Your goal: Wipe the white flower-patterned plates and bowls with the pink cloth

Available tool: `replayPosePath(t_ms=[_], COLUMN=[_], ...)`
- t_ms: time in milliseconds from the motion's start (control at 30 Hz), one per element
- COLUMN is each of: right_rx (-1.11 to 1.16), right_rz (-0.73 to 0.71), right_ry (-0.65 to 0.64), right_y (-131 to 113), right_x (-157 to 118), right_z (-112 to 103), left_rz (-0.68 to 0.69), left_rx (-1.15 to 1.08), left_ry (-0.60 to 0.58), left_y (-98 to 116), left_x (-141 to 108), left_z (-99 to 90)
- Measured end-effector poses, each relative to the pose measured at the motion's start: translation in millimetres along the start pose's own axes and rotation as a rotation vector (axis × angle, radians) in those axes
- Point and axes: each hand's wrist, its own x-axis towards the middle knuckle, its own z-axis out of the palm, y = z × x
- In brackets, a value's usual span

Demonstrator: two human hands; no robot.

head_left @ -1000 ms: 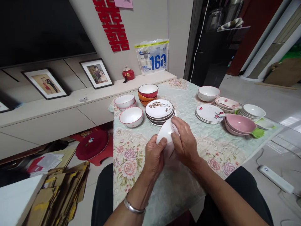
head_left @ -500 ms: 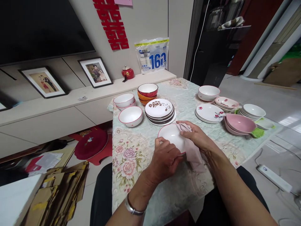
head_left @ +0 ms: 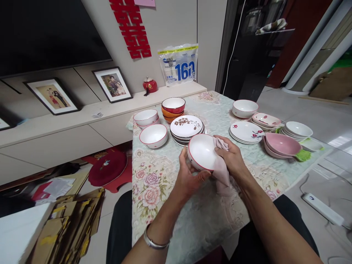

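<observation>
A white bowl with a red rim (head_left: 202,151) is tilted toward the left above the table. My left hand (head_left: 189,179) grips its lower left side, thumb near the rim and fingers underneath. On the bowl's right side my right hand (head_left: 232,157) pinches a pale pink cloth (head_left: 221,170) over the rim, and the cloth hangs down below. Just behind the bowl is a stack of plates with a brown flower pattern (head_left: 185,126). Another white bowl (head_left: 153,135) sits to the left.
Red and orange bowls (head_left: 173,106) stand behind the plates. Flowered plates (head_left: 245,132), pink bowls (head_left: 283,144) and small white bowls (head_left: 298,129) occupy the table's right side. Flattened cardboard (head_left: 66,227) lies at the floor's left.
The bowl has been raised and tilted. My left hand has shifted from over the bowl's front to gripping its outer left side. My right hand and the cloth have moved slightly up with it.
</observation>
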Motion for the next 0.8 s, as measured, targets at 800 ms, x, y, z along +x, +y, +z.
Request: replayPosePath(t_ms=[800], right_rx=[-0.344], right_rz=[-0.733], right_ry=[0.215], right_y=[-27.9], right_x=[-28.6], right_z=[4.7], left_rz=[-0.126], left_rx=[-0.360], left_ry=[0.086], left_y=[11.9], left_x=[6.1], left_z=[-12.0])
